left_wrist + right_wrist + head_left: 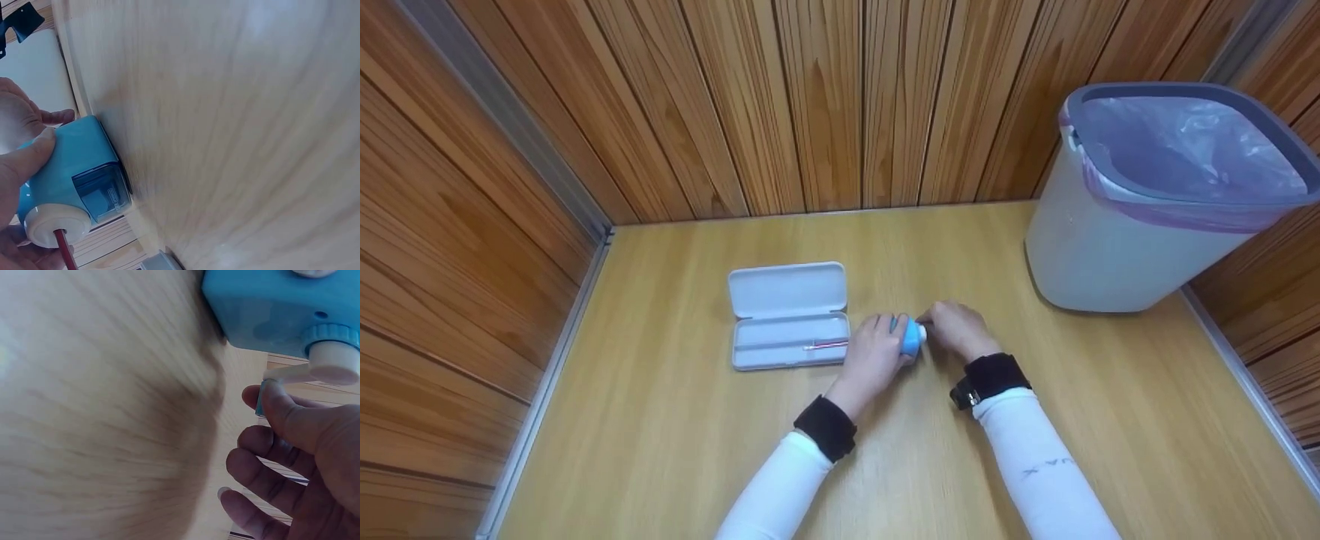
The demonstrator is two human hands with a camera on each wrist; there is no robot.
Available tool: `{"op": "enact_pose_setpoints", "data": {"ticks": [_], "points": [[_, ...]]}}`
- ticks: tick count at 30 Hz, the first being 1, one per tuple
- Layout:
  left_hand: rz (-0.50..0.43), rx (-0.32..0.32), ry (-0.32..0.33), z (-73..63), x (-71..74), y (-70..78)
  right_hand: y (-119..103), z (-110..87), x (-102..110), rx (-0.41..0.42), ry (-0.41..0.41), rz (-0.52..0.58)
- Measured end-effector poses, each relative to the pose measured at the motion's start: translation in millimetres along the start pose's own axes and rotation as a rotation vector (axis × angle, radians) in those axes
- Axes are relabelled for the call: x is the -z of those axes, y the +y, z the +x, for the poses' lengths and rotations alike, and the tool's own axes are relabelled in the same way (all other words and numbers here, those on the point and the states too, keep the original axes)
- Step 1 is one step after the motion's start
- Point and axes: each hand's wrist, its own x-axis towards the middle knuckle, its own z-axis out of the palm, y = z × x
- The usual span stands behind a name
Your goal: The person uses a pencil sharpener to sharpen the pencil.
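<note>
A blue crank pencil sharpener point(76, 146) stands on the table, with a red pencil point(64, 250) stuck into its white front ring. My left hand point(876, 352) grips the sharpener's body, thumb across it in the left wrist view. A see-through shavings drawer point(101, 191) shows low on its front. On the opposite side, my right hand point(315, 444) pinches the small blue knob point(260, 399) of the white crank arm point(292, 374) between thumb and forefinger. In the head view the pencil's tail end reaches over the open pencil case point(769, 358).
The grey case lies just left of the sharpener, its lid point(787, 290) tipped back. A tall bin point(1110, 255) with a plastic liner stands at the back right. Wood-panelled walls point(825, 105) border the table point(675, 450) at the back and sides.
</note>
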Motion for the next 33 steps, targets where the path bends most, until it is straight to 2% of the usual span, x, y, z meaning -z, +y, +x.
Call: {"op": "enact_pose_setpoints", "data": {"ticks": [4,10,16,25,33], "points": [[0.004,0.008,0.002,-1.1,0.5,0.3,1,-1.5,-4,0.02,0.014,-0.018],[0.025,0.011,0.071,-2.1,-1.4,1.6,4,-2.0,-8,0.046,0.02,-0.04],[0.021,0.033,0.047,-1.2,-0.5,3.2,4,-5.0,-12,0.024,0.007,-0.01],[0.031,0.052,0.059,-2.2,0.3,5.5,3,-13.7,-13,0.048,0.009,-0.011],[0.043,0.057,0.053,-1.5,-0.6,5.3,3,-20.5,-14,0.08,-0.003,0.045]]}}
